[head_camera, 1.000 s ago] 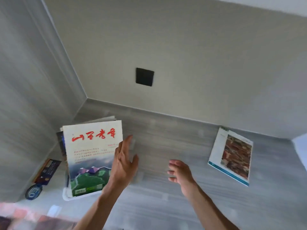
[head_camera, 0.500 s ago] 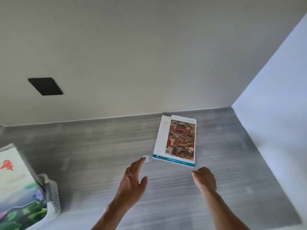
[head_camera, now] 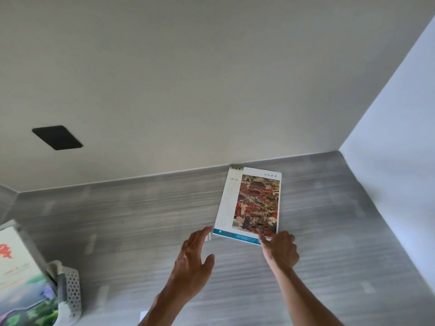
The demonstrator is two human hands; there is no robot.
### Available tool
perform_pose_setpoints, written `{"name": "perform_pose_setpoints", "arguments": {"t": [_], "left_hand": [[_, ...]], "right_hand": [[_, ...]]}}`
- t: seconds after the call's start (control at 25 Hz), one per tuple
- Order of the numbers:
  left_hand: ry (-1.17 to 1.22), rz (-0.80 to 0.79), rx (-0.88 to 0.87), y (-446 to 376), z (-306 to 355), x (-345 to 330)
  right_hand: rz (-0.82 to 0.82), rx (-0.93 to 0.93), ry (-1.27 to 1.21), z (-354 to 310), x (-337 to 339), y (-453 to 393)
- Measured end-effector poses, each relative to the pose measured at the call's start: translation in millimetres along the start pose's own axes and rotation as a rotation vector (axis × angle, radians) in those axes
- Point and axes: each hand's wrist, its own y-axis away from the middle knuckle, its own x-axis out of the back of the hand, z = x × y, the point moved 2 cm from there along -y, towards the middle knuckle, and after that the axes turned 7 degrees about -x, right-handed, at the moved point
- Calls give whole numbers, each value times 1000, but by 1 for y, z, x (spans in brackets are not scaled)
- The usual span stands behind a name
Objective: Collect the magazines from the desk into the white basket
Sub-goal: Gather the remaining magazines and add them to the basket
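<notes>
At far left, bottom corner: white basket [head_camera: 71,300], perforated wall, sits on the grey wood-grain table [head_camera: 131,222]. One magazine [head_camera: 21,285] stands tilted inside it, cover out: large red brush characters at top, cut off by the frame edge and blurred, can't read them; green landscape picture lower down. More spines seem packed behind it, too blurred to count.

Up on the wall behind: black square plate [head_camera: 57,137], no marking visible.

Centre: left hand [head_camera: 191,264] above the table, fingers extended and loosely spread, thumb out, holding nothing. Its fingertips [head_camera: 206,230] are just beside the near left corner of the second magazine [head_camera: 250,203]; can't tell if they touch it. A small white bit shows on the table right at that corner, unclear what.

Second magazine lies flat on the table, far edge near the wall line, well apart from the basket. Cover: white text column down the left, big red/brown painting of a crowded palace or town scene, short line of black characters top right (too small to read), teal strip with small print along the near edge.

Right hand [head_camera: 280,251] is at that magazine's near right corner, fingers curled, thumb and forefinger tips on the teal edge — looks like a pinch on the corner.

Right of that: bare table, then a white side wall [head_camera: 395,142].
</notes>
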Motion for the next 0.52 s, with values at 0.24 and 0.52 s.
{"name": "perform_pose_setpoints", "arguments": {"t": [0.24, 0.52], "left_hand": [[35, 15, 53, -1, -7, -8], [645, 110, 278, -5, 2, 21]], "right_hand": [[-166, 127, -283, -10, -4, -6], [-69, 837, -368, -30, 16, 146]]}}
